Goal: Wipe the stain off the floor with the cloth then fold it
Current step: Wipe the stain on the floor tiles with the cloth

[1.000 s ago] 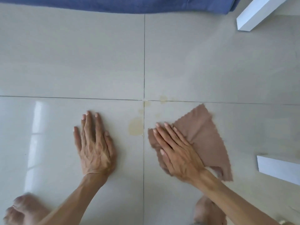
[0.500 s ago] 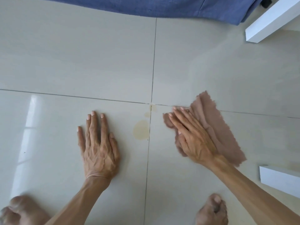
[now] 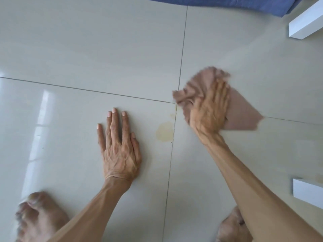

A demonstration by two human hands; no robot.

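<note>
A pale yellowish stain lies on the glossy floor tile just left of a grout line. To its upper right, my right hand presses down on a bunched brown cloth, which sits over the crossing of the grout lines; part of the cloth is hidden under the hand. Fingers spread, my left hand rests flat on the tile left of the stain and holds nothing.
Blue fabric hangs along the top edge. A white furniture leg stands at the upper right, another white piece at the right. My bare feet show at the lower left and lower right.
My right hand has pushed the cloth up and to the right, away from the stain, and the cloth has bunched up. The left hand stays flat in place.
</note>
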